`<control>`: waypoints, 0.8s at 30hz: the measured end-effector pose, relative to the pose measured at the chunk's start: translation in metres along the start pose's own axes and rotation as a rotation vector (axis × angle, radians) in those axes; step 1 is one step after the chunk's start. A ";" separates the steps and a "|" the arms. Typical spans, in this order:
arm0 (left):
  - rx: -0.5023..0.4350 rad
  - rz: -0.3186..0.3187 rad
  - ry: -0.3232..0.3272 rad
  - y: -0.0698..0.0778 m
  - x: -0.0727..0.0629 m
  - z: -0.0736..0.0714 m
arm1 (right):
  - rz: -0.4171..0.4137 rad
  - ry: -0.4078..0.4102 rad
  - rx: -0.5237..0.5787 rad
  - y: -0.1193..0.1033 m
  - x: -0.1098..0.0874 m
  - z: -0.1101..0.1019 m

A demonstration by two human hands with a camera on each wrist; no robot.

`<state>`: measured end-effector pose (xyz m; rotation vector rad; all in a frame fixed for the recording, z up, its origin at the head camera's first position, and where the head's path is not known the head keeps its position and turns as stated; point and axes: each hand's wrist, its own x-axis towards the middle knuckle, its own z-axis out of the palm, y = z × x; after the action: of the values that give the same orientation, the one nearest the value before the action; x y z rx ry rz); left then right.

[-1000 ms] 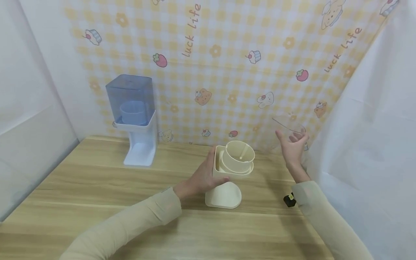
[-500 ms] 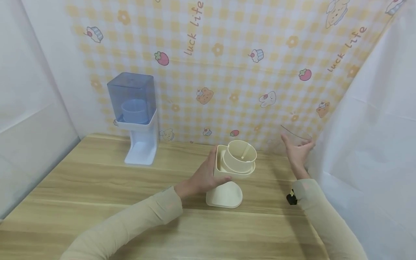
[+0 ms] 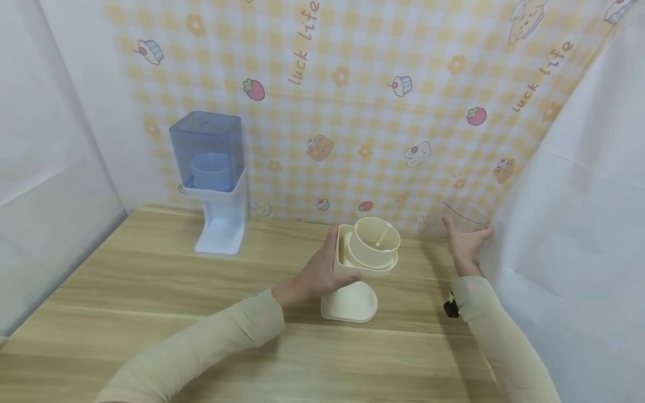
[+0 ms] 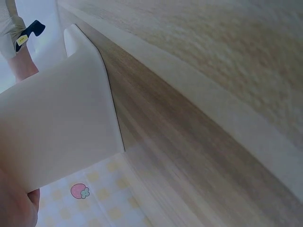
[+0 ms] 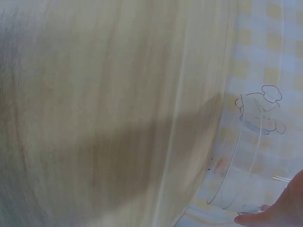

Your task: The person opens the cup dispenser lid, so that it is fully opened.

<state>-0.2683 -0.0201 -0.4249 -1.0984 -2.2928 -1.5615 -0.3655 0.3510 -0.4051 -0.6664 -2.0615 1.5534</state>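
Two hands were full on my feed: the left hand [image 3: 321, 272] gripped the stand [image 3: 372, 257] at nine o'clock, the right hand [image 3: 466, 243] held the cover [image 5: 248, 161] off the stand's two o'clock — light, stiff, slippery, I judged, best taken by opposite walls.

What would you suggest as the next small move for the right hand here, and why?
I would probably set the clear cover down on the table: the right hand holds it off to the side, near the patterned cloth, while the left hand holds the cream stand, whose round cup is uncovered.
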 end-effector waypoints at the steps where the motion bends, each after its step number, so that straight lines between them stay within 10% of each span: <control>1: -0.002 -0.004 -0.001 0.000 0.000 0.000 | 0.001 -0.005 -0.010 0.002 0.001 0.000; 24: 0.019 0.014 0.000 -0.005 0.000 0.002 | 0.063 -0.108 -0.060 0.017 -0.023 -0.006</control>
<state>-0.2713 -0.0192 -0.4292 -1.1069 -2.2902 -1.5312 -0.3417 0.3449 -0.4215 -0.6892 -2.1931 1.6000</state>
